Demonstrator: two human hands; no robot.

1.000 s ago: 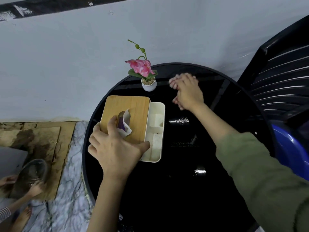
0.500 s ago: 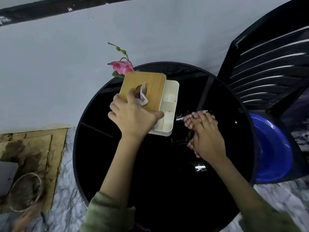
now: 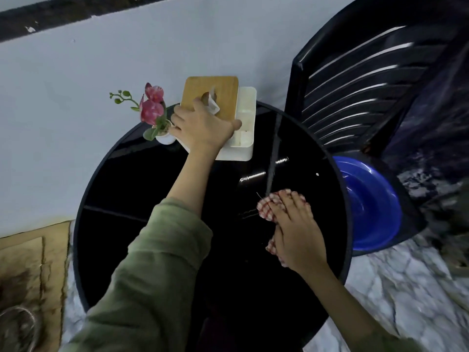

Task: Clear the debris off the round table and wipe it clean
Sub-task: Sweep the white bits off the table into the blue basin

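A round black glossy table (image 3: 142, 189) fills the middle of the view. My left hand (image 3: 203, 128) grips a white tissue box (image 3: 245, 138) with a wooden lid, held at the table's far edge next to the wall. A tissue sticks up from the lid slot. My right hand (image 3: 297, 232) presses flat on a red-and-white checked cloth (image 3: 269, 203) on the table's right side. A small white pot with pink flowers (image 3: 152, 110) stands at the far left edge, touching my left hand.
A black slatted plastic chair (image 3: 368, 80) stands at the right with a blue basin (image 3: 370, 204) on its seat, close to the table rim. A pale wall runs behind. Brown cardboard (image 3: 28, 262) and a glass bowl (image 3: 17, 329) lie on the marble floor at left.
My left hand has carried the tissue box away from me to the table's far edge. My right hand has drawn the checked cloth toward me and to the right across the table.
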